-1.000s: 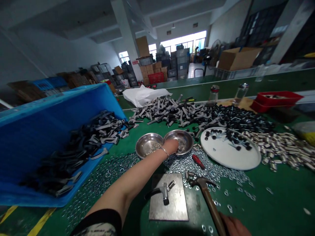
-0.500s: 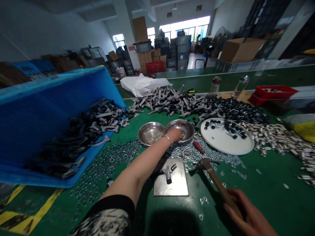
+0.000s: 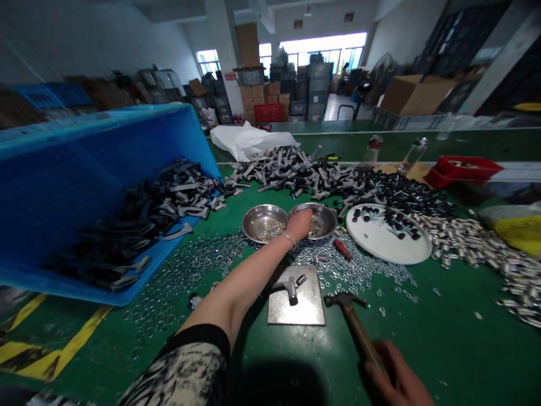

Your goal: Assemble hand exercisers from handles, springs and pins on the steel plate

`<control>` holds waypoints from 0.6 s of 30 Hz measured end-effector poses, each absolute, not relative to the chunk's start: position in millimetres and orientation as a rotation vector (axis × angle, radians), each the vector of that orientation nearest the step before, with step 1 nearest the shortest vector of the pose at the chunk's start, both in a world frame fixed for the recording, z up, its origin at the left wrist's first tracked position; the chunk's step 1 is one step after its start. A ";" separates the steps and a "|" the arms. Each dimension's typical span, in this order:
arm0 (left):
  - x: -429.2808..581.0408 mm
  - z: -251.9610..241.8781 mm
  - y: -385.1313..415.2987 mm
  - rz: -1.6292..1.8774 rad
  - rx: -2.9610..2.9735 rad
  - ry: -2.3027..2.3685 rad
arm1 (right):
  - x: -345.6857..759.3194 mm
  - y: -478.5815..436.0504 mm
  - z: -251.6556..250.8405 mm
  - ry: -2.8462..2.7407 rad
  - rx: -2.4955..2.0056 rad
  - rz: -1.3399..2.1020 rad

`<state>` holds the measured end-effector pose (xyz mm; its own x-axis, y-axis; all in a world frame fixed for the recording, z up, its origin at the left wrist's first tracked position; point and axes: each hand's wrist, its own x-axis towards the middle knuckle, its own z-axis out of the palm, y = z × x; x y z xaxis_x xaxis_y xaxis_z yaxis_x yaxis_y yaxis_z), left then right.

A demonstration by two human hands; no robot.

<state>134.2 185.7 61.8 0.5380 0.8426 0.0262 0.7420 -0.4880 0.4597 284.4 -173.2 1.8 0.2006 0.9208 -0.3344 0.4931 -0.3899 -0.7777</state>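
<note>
My left hand (image 3: 301,223) reaches into the right-hand metal bowl (image 3: 327,233) with its fingers curled down; what they hold, if anything, is hidden. Small metal pieces lie in that bowl and in the left metal bowl (image 3: 249,225) beside it. My right hand (image 3: 395,375) is wrapped round the wooden handle of a claw hammer (image 3: 355,324), its head just right of a square metal plate (image 3: 306,310). On the plate lie a grey and black handle part (image 3: 291,290) and a small metal cylinder (image 3: 301,279).
Loose rings (image 3: 198,262) surround the bowls, with a red-handled tool (image 3: 342,249) among them. A tilted blue crate (image 3: 160,132) of handle parts stands left. A white plate (image 3: 380,245) of black-headed screws and a heap of metal cylinders (image 3: 460,242) lie right. More handle parts (image 3: 291,169) are piled behind.
My right hand has moved left and a little down with the hammer, bringing its head closer to the metal plate's right edge. My left hand stays in the right bowl. The view has shifted slightly.
</note>
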 end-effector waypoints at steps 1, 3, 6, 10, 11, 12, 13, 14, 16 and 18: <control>125.1 65.0 176.3 0.412 2.362 1.276 | 285.0 -152.1 4.6 -1.315 -1.931 1.094; 100.2 67.8 151.1 0.505 2.312 1.237 | 282.8 -116.6 10.6 -1.270 -1.855 1.156; 53.0 61.3 103.0 0.680 2.085 1.161 | 271.0 -90.7 16.3 -0.961 -1.659 1.546; 8.8 40.1 52.8 0.689 1.869 1.172 | 258.3 -88.7 14.1 -0.690 -1.484 1.825; 5.5 34.3 46.8 0.659 1.902 1.191 | 257.9 -88.6 12.9 -0.705 -1.498 1.793; 4.9 28.9 43.5 0.634 1.951 1.212 | 258.4 -87.8 12.2 -0.731 -1.523 1.749; 6.5 23.9 42.5 0.609 2.008 1.237 | 259.6 -86.7 12.1 -0.768 -1.551 1.710; 9.4 19.6 43.1 0.570 2.069 1.268 | 261.2 -85.5 13.0 -0.816 -1.576 1.679; 16.2 13.3 46.7 0.466 2.179 1.343 | 264.9 -84.0 17.4 -0.940 -1.613 1.629; 21.4 10.6 50.3 0.364 2.250 1.389 | 268.7 -84.8 24.3 -1.113 -1.646 1.564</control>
